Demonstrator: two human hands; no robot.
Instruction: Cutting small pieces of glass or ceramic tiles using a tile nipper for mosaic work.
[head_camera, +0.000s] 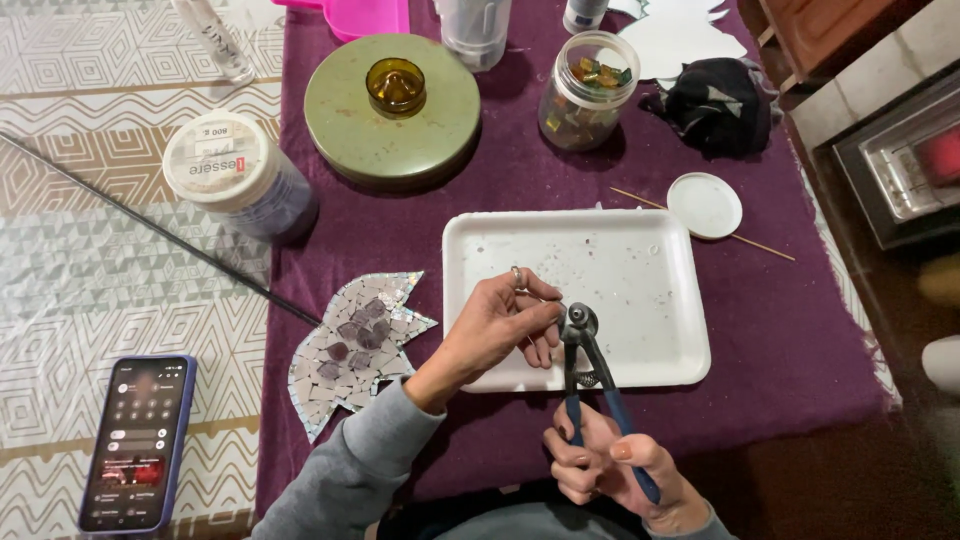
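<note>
Nippers (590, 375), blue-handled, steel wheel-jawed

Soft light is falling from above, and the middle is looking bright. The white tray (640, 260) is shining the most. Small dark shadows are sitting under the jars. The right edge is getting dim and blurry. The phone (138, 442) screen is glowing. The corners are bending a little.
</note>
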